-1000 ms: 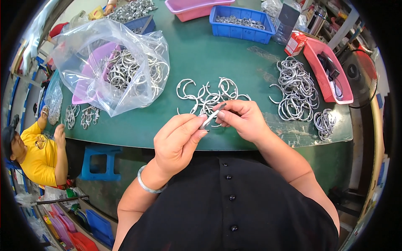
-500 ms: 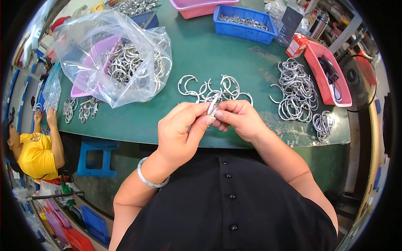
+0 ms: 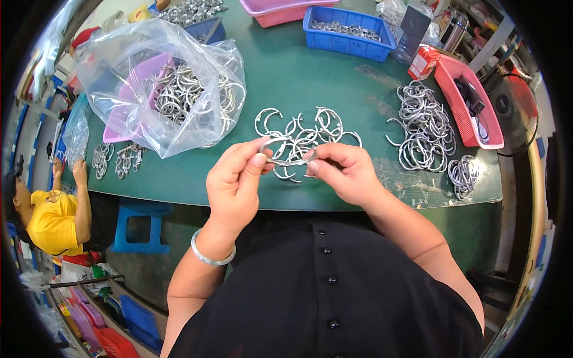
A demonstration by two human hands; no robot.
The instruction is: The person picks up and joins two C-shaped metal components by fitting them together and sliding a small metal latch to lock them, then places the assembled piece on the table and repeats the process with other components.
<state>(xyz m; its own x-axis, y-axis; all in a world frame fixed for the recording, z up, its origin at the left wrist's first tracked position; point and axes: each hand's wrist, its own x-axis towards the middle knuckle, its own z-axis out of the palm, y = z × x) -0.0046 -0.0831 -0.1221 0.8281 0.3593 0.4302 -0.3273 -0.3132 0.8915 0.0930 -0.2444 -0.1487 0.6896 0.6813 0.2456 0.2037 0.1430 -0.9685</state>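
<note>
My left hand point(image 3: 231, 182) and my right hand point(image 3: 349, 174) are raised near the table's front edge. Between them is a silver metal ring point(image 3: 290, 162), its left side pinched by my left thumb and fingers, its right end by my right. My fingertips cover parts of it. Just beyond, several loose open silver rings point(image 3: 305, 138) lie spread on the green table point(image 3: 286, 71). A heap of similar rings point(image 3: 421, 128) sits to the right, with a smaller bundle point(image 3: 462, 177) in front of it.
At left, a transparent plastic bag point(image 3: 209, 65) lines a purple bin point(image 3: 132, 89) of rings. Bunched metal pieces point(image 3: 128, 160) lie before it. A blue bin point(image 3: 349, 45) of small metal parts stands behind; a pink basket point(image 3: 462, 101) stands right. A person in yellow point(image 3: 52, 221) sits far left.
My hands have moved apart, the left one going left. The metal piece pinched close between my fingers before now shows as a wide curve spanning both hands.
</note>
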